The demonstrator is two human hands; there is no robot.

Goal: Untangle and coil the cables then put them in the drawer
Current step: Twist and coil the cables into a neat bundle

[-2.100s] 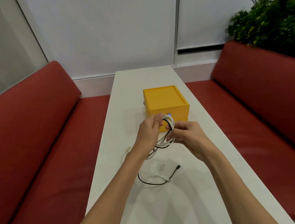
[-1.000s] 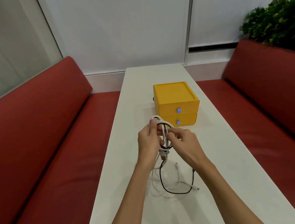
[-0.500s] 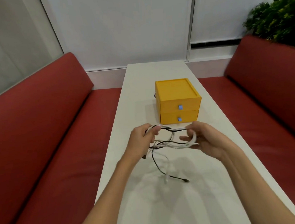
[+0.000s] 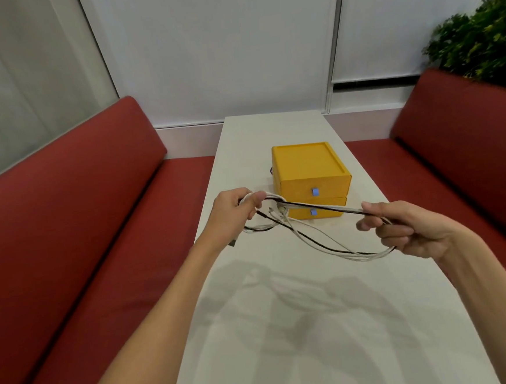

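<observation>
White table (image 4: 286, 325) btwn two red benches (image 4: 67, 236), plant (image 4: 481, 31) far right. Cables (image 4: 315, 235) — black + white, tangled loops — held above table, in front of closed yellow drawer box (image 4: 311, 175). Left hand (image 4: 235, 214) grips one end, right hand (image 4: 412, 230) pinches the other.

Long white table (image 4: 286, 325) stands between left red bench (image 4: 66, 224) and right red bench (image 4: 467, 156). White panelled wall (image 4: 219, 49) behind. Frosted glass (image 4: 24, 76) at left. Green plant (image 4: 481, 34) in far right corner.
</observation>
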